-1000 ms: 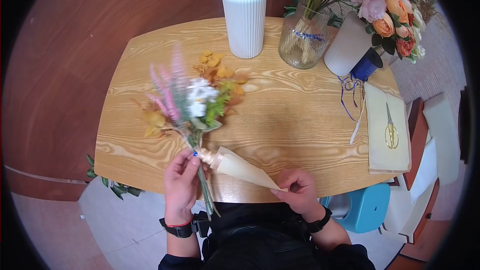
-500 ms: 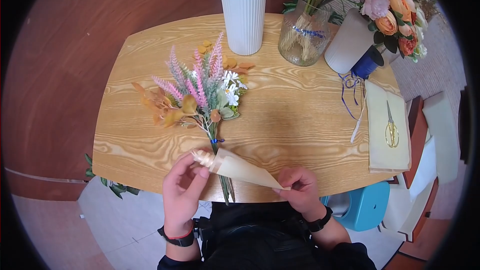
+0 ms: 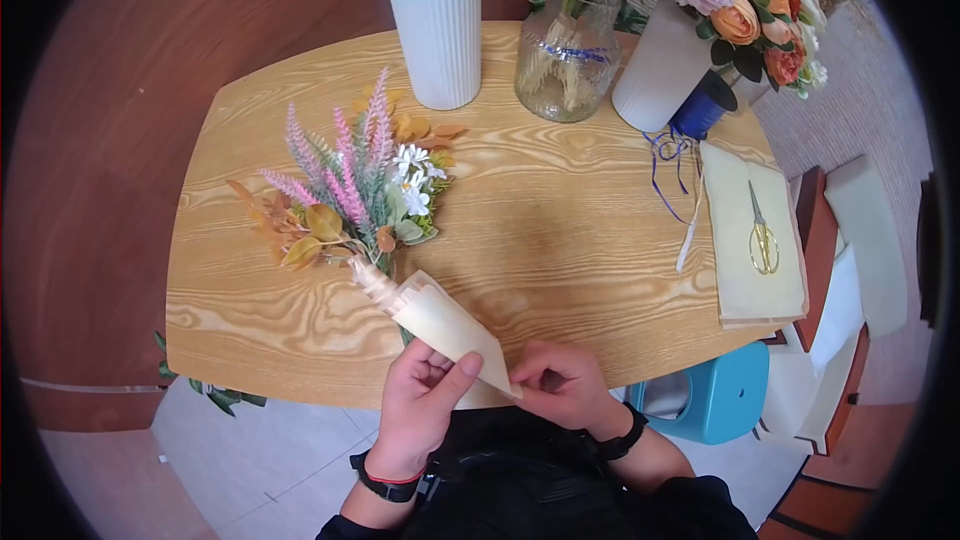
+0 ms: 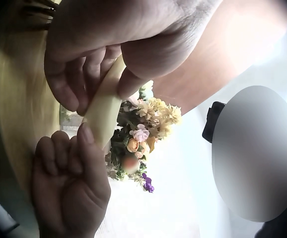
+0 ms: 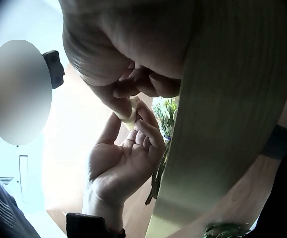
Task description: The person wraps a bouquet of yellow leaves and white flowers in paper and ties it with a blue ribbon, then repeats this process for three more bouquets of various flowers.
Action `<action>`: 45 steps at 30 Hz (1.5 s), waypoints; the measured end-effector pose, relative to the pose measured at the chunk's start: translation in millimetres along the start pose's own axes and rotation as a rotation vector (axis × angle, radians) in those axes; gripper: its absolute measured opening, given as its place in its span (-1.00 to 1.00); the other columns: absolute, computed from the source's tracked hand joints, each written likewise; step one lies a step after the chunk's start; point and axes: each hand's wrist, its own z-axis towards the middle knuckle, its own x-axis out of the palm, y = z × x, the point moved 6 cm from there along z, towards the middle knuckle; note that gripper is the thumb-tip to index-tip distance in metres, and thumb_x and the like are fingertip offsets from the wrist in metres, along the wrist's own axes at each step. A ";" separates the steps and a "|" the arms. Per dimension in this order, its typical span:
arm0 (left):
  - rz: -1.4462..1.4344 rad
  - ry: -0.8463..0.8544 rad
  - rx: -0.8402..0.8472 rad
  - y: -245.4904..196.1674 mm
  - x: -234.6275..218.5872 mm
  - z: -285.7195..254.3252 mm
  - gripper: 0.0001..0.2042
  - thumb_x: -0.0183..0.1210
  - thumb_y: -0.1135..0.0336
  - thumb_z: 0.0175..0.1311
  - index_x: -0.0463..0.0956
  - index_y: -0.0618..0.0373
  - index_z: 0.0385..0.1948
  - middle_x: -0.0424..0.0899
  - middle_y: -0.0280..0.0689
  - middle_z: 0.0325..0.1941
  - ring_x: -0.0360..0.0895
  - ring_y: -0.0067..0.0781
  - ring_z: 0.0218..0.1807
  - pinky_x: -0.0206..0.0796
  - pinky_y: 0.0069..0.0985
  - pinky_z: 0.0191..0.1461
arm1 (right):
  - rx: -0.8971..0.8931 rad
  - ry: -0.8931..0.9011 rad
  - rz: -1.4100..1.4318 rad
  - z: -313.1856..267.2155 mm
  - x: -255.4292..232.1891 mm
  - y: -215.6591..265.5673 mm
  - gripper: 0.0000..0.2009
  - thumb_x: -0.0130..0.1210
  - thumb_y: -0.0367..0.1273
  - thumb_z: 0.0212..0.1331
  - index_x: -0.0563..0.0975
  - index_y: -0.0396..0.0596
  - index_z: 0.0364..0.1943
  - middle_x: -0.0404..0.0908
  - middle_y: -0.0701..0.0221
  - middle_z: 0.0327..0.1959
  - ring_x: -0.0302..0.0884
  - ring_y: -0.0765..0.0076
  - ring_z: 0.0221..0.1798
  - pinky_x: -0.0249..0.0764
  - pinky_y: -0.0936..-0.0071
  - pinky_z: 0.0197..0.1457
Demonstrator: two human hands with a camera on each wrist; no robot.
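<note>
A rolled cone of cream paper (image 3: 450, 325) with a crinkled, pale peach end slants over the table's near edge. My left hand (image 3: 420, 402) grips its lower part, thumb on top and fingers beneath. At its pointed lower corner, my right hand (image 3: 560, 385) pinches the paper between thumb and finger; the right wrist view shows the cream tip (image 5: 130, 119) between both hands. Beyond the cone lies a bouquet (image 3: 350, 185) of pink spikes, white flowers and brown leaves, flat on the wooden table (image 3: 560, 230). The cone and left hand hide most of its stems.
A white ribbed vase (image 3: 440, 50) and a glass vase (image 3: 565, 85) with stems stand at the back. A blue ribbon spool (image 3: 705, 105) sits by a tilted white vase (image 3: 660, 65). Gold-handled scissors (image 3: 764, 248) lie on paper sheets (image 3: 745, 295). A blue stool (image 3: 725, 395) stands below.
My left hand let go of the bouquet, leaving it on the table, then moved from the cone's crinkled end to its lower part. The right hand keeps its pinch on the tip.
</note>
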 end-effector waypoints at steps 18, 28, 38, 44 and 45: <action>0.263 0.166 -0.166 8.7 8.2 -10.1 -0.66 0.26 0.57 0.22 0.47 0.24 0.04 0.67 -0.31 -0.12 0.60 -0.58 -0.08 0.44 -0.56 0.00 | 0.140 0.157 0.184 2.6 11.7 4.4 -0.75 0.31 -0.31 0.16 0.50 -0.14 -0.23 0.53 0.50 -0.55 0.43 0.62 -0.51 0.33 0.60 -0.45; 0.099 0.215 -0.241 6.2 7.9 -14.0 -0.59 0.23 0.62 0.17 0.44 0.25 0.10 0.61 -0.34 -0.01 0.52 -0.57 0.05 0.34 -0.54 0.15 | 0.095 0.172 0.007 7.7 8.5 12.6 -0.83 0.20 -0.34 0.25 0.55 -0.12 -0.44 0.52 0.45 -0.60 0.41 0.53 -0.56 0.32 0.54 -0.47; 0.035 0.188 -0.246 -0.3 0.6 -16.0 -0.59 0.20 0.64 0.13 0.46 0.30 0.09 0.63 -0.27 0.00 0.54 -0.50 0.04 0.35 -0.51 0.14 | 0.064 0.170 -0.050 10.1 11.7 16.6 -0.84 0.19 -0.37 0.25 0.55 -0.12 -0.44 0.50 0.45 -0.61 0.39 0.54 -0.57 0.30 0.55 -0.48; -0.012 0.126 -0.217 -13.3 -6.1 -18.3 -0.56 0.20 0.67 0.11 0.45 0.37 0.10 0.63 -0.17 0.02 0.58 -0.40 0.04 0.36 -0.47 0.15 | 0.119 0.152 -0.001 10.7 9.0 18.5 -0.83 0.18 -0.37 0.26 0.54 -0.13 -0.44 0.46 0.49 -0.63 0.30 0.61 -0.58 0.25 0.56 -0.50; -0.014 0.119 -0.207 -14.8 -7.0 -18.1 -0.56 0.20 0.67 0.11 0.44 0.37 0.10 0.64 -0.17 0.02 0.58 -0.39 0.04 0.37 -0.46 0.14 | 0.123 0.154 0.001 10.5 8.6 18.4 -0.83 0.18 -0.36 0.26 0.54 -0.13 -0.44 0.46 0.49 -0.63 0.30 0.61 -0.58 0.25 0.56 -0.50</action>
